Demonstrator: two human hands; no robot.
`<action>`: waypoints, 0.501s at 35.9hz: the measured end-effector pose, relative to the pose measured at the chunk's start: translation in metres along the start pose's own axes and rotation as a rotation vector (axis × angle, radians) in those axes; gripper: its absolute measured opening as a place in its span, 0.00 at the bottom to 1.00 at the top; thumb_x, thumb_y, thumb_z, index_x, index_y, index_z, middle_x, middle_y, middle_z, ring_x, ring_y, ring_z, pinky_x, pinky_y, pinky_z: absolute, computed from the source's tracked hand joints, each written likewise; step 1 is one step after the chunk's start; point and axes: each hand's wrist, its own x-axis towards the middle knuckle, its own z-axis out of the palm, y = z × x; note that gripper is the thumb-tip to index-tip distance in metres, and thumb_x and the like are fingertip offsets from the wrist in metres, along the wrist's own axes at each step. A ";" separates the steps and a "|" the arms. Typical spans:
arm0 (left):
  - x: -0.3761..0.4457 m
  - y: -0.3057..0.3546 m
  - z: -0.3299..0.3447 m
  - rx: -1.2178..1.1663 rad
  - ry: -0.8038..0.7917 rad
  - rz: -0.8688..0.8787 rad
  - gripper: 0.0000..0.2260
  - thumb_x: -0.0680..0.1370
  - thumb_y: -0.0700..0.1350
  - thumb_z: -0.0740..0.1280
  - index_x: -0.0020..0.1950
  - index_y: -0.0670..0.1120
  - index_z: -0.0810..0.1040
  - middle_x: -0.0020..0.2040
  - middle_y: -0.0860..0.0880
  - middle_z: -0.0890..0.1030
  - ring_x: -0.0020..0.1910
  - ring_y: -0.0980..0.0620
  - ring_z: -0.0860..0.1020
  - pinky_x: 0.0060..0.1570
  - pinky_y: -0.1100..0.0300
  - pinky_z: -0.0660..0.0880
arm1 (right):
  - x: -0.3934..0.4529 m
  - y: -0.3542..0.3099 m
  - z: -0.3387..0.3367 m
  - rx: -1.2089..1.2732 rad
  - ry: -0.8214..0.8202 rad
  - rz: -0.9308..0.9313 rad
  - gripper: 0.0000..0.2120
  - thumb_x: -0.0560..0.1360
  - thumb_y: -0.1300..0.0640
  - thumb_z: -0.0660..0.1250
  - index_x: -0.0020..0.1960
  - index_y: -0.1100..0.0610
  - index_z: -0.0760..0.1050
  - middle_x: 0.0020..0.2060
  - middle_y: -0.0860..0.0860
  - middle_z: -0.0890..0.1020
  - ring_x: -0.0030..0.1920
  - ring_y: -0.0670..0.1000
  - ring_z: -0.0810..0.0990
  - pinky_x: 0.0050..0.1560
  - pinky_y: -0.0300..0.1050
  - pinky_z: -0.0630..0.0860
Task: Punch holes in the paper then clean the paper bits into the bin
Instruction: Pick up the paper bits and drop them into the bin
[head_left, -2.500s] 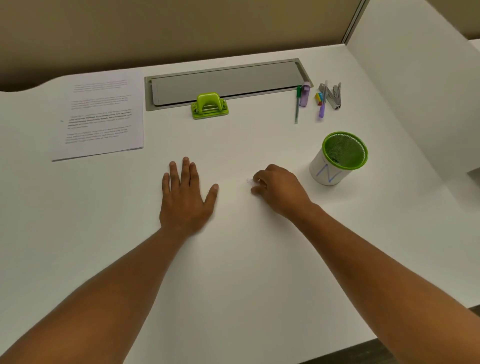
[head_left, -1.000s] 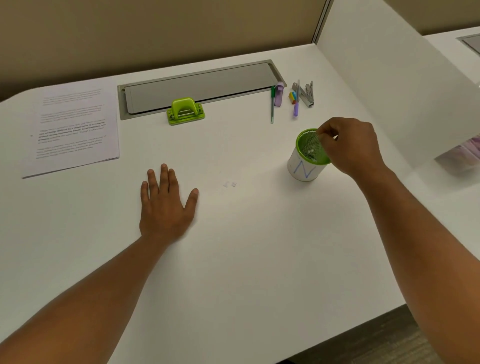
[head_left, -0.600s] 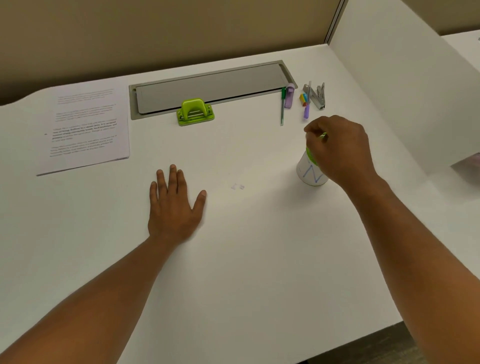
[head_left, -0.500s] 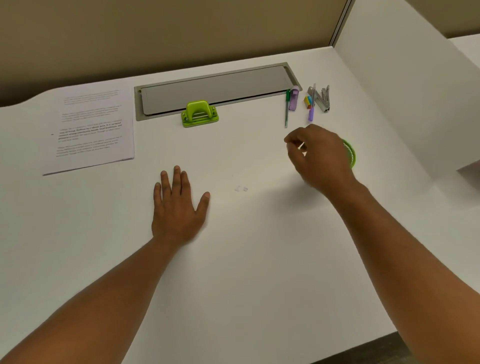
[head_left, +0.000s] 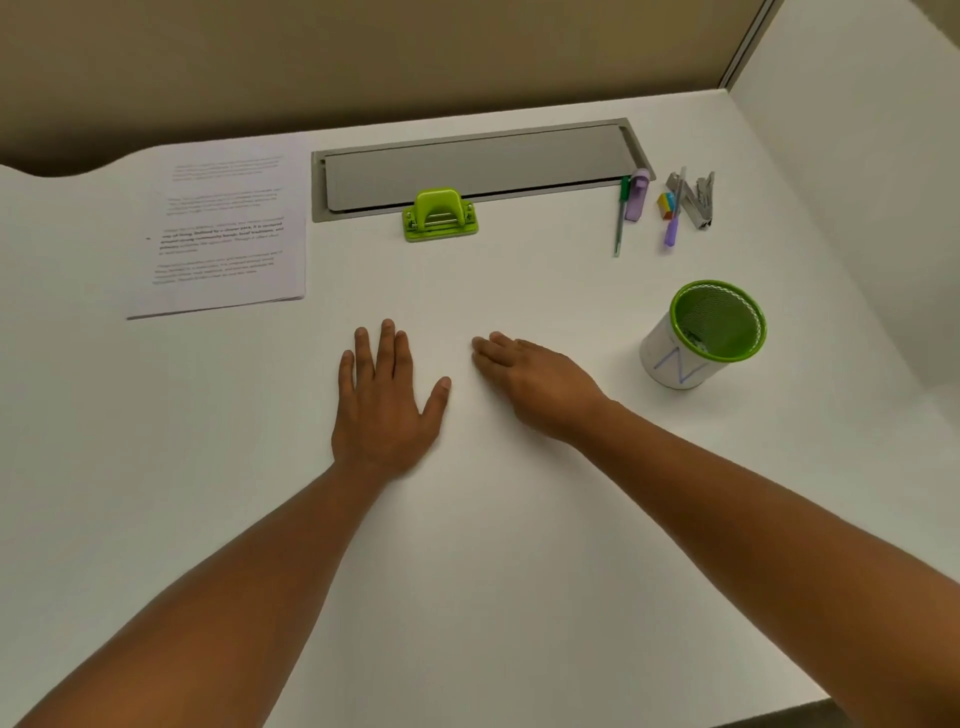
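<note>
Head view: a white desk (head_left: 467, 571) fills most of the picture, with a beige partition behind it and a white divider panel (head_left: 857, 182) on the right. A long grey cable tray cover (head_left: 478, 166) is set into the desk near its far edge. At the far left lies the printed paper (head_left: 223, 228), flat, a thin stack by the look of its near edge, well apart from both hands.

The left hand (head_left: 387, 402) lies flat on the desk, palm down, fingers straight and slightly spread, holding nothing. Just beside it, the right hand (head_left: 535, 384) rests low on the desk with fingers extended toward the left and nothing gripped; whether paper bits lie under it cannot be told.

The green mesh bin (head_left: 706, 332), a small cup with a white paper sleeve marked in blue, stands upright to the right of the right hand; small pale scraps show inside it. The green hole punch (head_left: 440, 214) sits touching the near edge of the tray cover. Farther right lie a green pen (head_left: 621, 218), a purple pen (head_left: 672, 223), a lilac eraser-like piece (head_left: 638, 195), a small multicoloured block (head_left: 666, 203) and a metal stapler (head_left: 698, 200).
</note>
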 end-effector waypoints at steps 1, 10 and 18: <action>0.000 0.000 0.000 -0.002 0.001 0.000 0.36 0.80 0.66 0.44 0.81 0.43 0.51 0.82 0.46 0.47 0.80 0.43 0.44 0.78 0.45 0.46 | -0.007 0.002 0.001 0.012 -0.004 0.013 0.26 0.80 0.66 0.52 0.78 0.59 0.56 0.78 0.53 0.57 0.77 0.54 0.57 0.74 0.48 0.59; -0.001 0.001 0.000 0.009 0.008 -0.002 0.37 0.80 0.66 0.44 0.81 0.43 0.51 0.82 0.46 0.48 0.80 0.42 0.44 0.78 0.45 0.47 | -0.042 0.017 0.006 0.170 0.057 0.125 0.25 0.78 0.66 0.58 0.75 0.55 0.65 0.75 0.49 0.66 0.75 0.49 0.63 0.72 0.47 0.66; 0.000 0.000 0.000 0.020 0.008 0.000 0.36 0.80 0.66 0.43 0.81 0.43 0.51 0.82 0.46 0.47 0.80 0.42 0.44 0.78 0.45 0.47 | 0.030 0.002 -0.007 0.152 0.105 0.167 0.25 0.79 0.66 0.56 0.75 0.58 0.63 0.75 0.53 0.64 0.76 0.52 0.61 0.71 0.49 0.65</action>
